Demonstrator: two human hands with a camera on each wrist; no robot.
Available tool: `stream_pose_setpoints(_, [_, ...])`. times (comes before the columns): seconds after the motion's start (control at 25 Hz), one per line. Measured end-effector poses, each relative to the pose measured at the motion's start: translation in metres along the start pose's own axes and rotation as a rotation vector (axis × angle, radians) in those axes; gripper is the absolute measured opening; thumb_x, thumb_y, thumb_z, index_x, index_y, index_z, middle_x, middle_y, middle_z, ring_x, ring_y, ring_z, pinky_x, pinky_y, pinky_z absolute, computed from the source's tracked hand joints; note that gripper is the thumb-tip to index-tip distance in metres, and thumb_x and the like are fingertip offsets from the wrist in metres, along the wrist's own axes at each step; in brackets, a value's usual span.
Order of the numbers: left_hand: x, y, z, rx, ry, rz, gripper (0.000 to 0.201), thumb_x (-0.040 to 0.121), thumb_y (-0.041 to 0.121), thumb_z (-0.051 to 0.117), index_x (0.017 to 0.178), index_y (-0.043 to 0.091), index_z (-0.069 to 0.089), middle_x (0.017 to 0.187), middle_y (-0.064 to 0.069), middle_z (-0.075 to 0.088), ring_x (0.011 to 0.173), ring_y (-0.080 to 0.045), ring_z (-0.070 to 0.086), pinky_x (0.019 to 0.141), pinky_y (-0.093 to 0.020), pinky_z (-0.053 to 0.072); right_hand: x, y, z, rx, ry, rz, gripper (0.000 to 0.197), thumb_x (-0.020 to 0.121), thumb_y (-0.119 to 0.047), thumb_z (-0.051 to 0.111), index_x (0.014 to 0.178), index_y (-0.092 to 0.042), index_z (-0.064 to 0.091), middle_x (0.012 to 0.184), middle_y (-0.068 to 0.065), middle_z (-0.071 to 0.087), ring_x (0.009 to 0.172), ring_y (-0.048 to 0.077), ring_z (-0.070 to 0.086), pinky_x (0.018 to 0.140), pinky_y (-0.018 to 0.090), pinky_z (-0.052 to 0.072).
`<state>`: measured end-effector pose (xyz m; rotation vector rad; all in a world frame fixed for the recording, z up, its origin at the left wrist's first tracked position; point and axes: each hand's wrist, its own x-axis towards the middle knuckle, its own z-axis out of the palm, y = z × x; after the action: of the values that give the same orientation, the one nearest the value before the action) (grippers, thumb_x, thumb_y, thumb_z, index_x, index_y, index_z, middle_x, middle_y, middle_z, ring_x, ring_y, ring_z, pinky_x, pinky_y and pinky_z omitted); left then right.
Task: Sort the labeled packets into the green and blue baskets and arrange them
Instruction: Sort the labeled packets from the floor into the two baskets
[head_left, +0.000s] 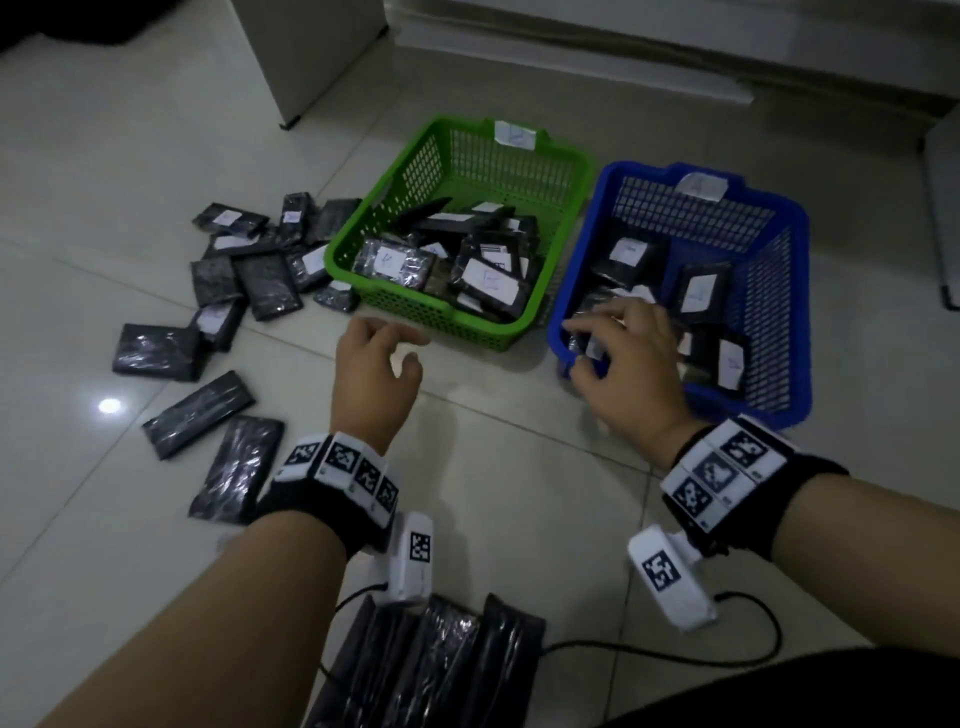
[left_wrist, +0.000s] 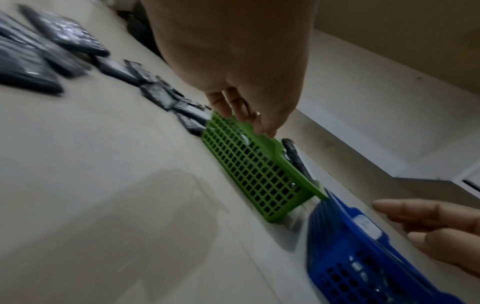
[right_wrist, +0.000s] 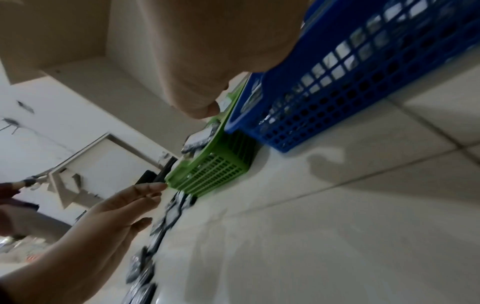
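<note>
White labels (head_left: 694, 292), writing perhaps illegible

No writing can be read: the white labels on the packets (head_left: 392, 261), green basket (head_left: 441, 312) and blue basket (head_left: 779, 332) are too blurred.

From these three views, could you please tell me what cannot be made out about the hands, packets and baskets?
- Head view: writing on the green basket tag and packet labels is too small and blurred.
- Head view: the right hand covers the blue basket near corner, so what its fingers grip is unclear.
- Right wrist view: the palm hides the fingertips.
- Left wrist view: floor packets are motion-blurred.
- Head view: the bottom edge cuts off the near packets.
</note>
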<state>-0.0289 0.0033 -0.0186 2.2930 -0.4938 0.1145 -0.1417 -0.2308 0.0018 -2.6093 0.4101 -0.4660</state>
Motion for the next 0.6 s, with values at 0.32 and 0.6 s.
stream_pose_setpoints(0.32, [-0.103, -0.037, -0.064, -0.035, -0.703, -0.187, 0.030, 0.063, 0.033, 0.086, 0.089, 0.031, 0.070, 0.093, 0.010, 0.065, 0.083, -0.004, 0.059, 0.074, -0.018, 0.047, -0.064, -0.056, 0.061, 0.258, -0.528, -0.269, 0.029, 0.080, -0.005, 0.059, 0.100, -0.021, 0.071, 0.096, -0.002, 0.058, 0.099, 0.015, 0.046, 0.087, 0.016, 0.030])
stream_pose_setpoints(0.6, [-0.141, -0.050, -0.057, 0.283, -1.081, 0.036, 0.046, 0.065, 0.015, 0.077, 0.107, 0.020, 0.060, 0.091, 0.006, 0.052, 0.087, -0.015, 0.052, 0.080, -0.029, 0.046, -0.100, -0.071, 0.068, 0.251, -0.816, -0.379, 0.026, 0.081, -0.011, 0.061, 0.102, -0.022, 0.070, 0.100, -0.004, 0.061, 0.100, 0.010, 0.044, 0.089, 0.023, 0.039])
